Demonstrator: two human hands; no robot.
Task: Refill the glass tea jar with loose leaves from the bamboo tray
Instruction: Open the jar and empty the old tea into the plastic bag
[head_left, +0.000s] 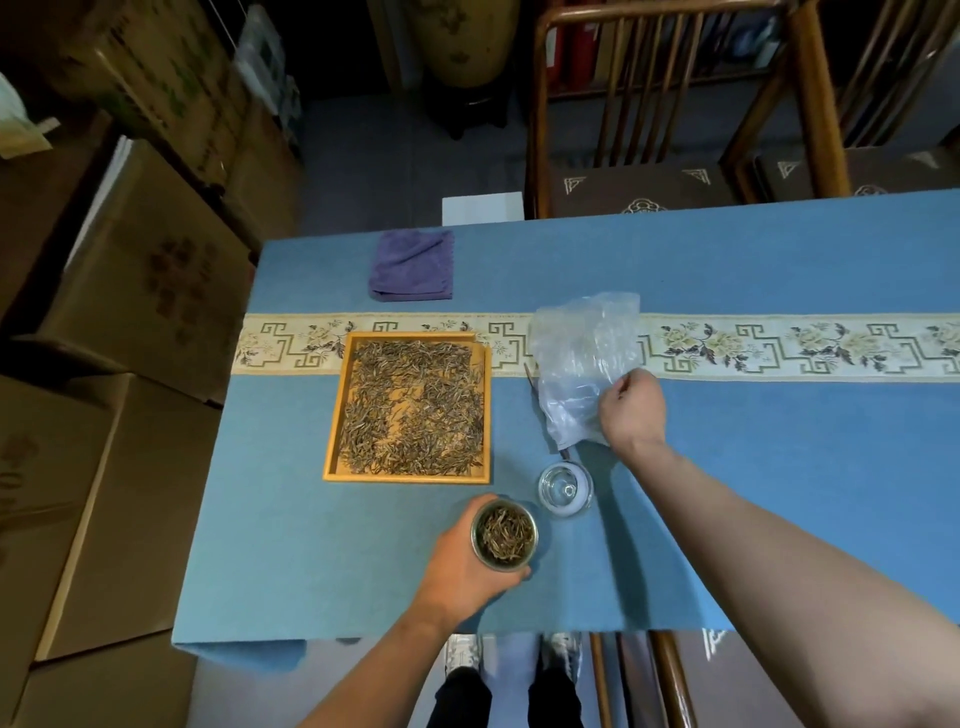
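Observation:
The glass tea jar (504, 535) stands near the table's front edge, uncovered, with loose leaves inside. My left hand (467, 566) is wrapped around its left side. The square bamboo tray (332, 415) lies behind it to the left, covered with dry tea leaves (415, 410). The jar's glass lid (565, 488) rests on the cloth just right of the jar. My right hand (634, 410) pinches a crumpled clear plastic bag (582, 358) behind the lid. A thin dark tool (532, 384) pokes out from under the bag's left edge.
A folded purple towel (411, 266) lies at the back left of the blue tablecloth (779, 467). A patterned cream runner (779, 345) crosses the table. Wooden chairs (670, 104) stand behind, cardboard boxes (130, 291) to the left.

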